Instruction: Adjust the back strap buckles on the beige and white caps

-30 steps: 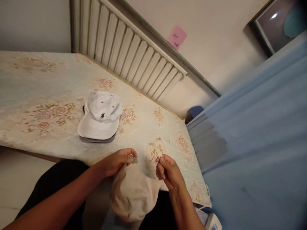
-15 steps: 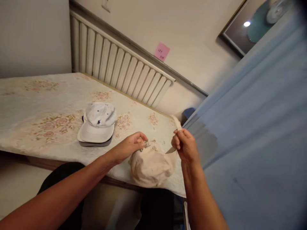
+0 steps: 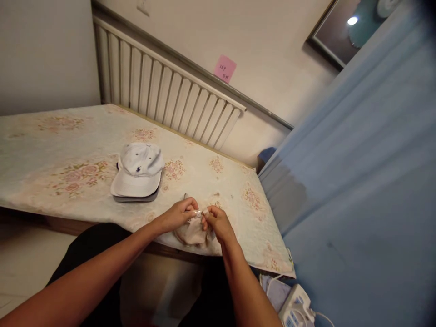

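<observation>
A beige cap (image 3: 194,235) rests at the front edge of the cloth-covered table, partly hidden by my hands. My left hand (image 3: 180,213) is closed in a pinch on the cap's small metal buckle (image 3: 196,215). Right beside it, my right hand (image 3: 218,221) pinches what looks like the end of the cap's strap, held against the buckle. Whether the strap is through the buckle I cannot tell. To the left lies a white cap (image 3: 141,165) with a small dark emblem, its brim towards me, stacked on a grey-brimmed cap (image 3: 136,198).
The floral tablecloth (image 3: 204,186) covers the table. Behind it stands a white radiator (image 3: 163,86) under a pink note (image 3: 225,68). A blue curtain (image 3: 357,181) hangs on the right. A white power strip (image 3: 296,306) with cables is low at the right front.
My right hand has moved left and down with the strap, from well apart to right against my left hand. The beige cap has shifted slightly left and is now more covered.
</observation>
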Demonstrator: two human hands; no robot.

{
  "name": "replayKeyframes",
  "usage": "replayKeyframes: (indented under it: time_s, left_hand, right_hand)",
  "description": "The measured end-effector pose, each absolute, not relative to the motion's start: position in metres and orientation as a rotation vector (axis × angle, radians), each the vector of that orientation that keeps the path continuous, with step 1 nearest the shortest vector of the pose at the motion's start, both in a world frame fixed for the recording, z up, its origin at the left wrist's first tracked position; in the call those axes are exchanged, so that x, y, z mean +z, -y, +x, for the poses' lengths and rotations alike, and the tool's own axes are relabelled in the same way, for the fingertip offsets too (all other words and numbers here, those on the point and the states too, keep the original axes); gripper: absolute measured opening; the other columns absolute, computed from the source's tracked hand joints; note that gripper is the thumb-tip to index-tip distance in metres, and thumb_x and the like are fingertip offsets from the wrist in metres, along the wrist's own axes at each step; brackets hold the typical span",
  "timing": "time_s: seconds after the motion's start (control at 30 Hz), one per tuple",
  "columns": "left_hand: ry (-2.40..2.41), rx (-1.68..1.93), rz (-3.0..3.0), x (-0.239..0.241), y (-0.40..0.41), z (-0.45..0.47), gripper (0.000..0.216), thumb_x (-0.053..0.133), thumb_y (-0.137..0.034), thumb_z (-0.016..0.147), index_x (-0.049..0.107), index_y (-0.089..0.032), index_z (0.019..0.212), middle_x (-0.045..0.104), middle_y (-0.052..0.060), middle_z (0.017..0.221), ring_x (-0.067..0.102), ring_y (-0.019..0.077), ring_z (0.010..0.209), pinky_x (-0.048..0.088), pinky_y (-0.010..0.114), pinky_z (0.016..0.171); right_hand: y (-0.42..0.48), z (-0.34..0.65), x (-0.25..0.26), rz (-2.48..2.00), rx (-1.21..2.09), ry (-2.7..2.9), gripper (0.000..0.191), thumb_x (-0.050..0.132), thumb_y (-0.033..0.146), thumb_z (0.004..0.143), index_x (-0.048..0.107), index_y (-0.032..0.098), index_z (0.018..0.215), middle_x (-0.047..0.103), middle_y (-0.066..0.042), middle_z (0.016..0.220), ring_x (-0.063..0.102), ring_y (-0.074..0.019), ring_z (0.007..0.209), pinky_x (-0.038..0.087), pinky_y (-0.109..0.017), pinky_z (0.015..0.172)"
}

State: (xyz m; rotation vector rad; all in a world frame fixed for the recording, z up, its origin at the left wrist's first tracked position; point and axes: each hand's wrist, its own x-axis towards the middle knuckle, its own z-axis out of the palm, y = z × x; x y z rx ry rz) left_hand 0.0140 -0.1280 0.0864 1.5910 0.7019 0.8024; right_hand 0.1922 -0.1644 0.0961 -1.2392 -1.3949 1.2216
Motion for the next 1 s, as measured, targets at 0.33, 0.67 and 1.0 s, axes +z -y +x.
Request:
replayKeyframes:
  time_s: [0.33, 0.67, 1.0]
  left_hand:
    - [-0.771, 0.784, 1.765, 0.097, 0.141, 0.016, 0.013, 0.050, -0.031, 0.078, 0.047, -0.020, 0.085, 0.050, -0.006, 0.063, 0.047, 0.0125, 0.060, 0.034, 0.024, 0.058]
    - [-1.021, 0.920, 2.183, 0.081, 0.151, 0.026, 0.018, 0.053, -0.019, 0.073, 0.049, -0.021, 0.091, 0.058, 0.001, 0.082, 0.055, 0.0205, 0.079, 0.040, 0.032, 0.072]
    - [-0.985, 1.086, 2.293, 0.076, 0.153, 0.031, 0.009, 0.052, -0.025, 0.082, 0.054, -0.020, 0.088, 0.063, 0.005, 0.088, 0.057, 0.0224, 0.087, 0.041, 0.038, 0.084]
  right_hand:
    - [0.174, 0.184, 0.092, -1.372, 1.159, 1.420, 0.014, 0.058, 0.029, 0.074, 0.052, 0.019, 0.066, 0.057, 0.005, 0.050, 0.049, -0.0092, 0.040, 0.037, -0.021, 0.044]
    - [0.173, 0.186, 0.088, -1.325, 1.316, 1.246, 0.014, 0.061, 0.028, 0.068, 0.054, 0.017, 0.064, 0.056, 0.004, 0.047, 0.043, -0.0072, 0.035, 0.032, -0.021, 0.040]
    - [0.173, 0.189, 0.087, -1.181, 1.388, 1.242, 0.018, 0.063, 0.030, 0.068, 0.053, 0.017, 0.060, 0.052, 0.004, 0.043, 0.042, -0.0068, 0.036, 0.032, -0.021, 0.045]
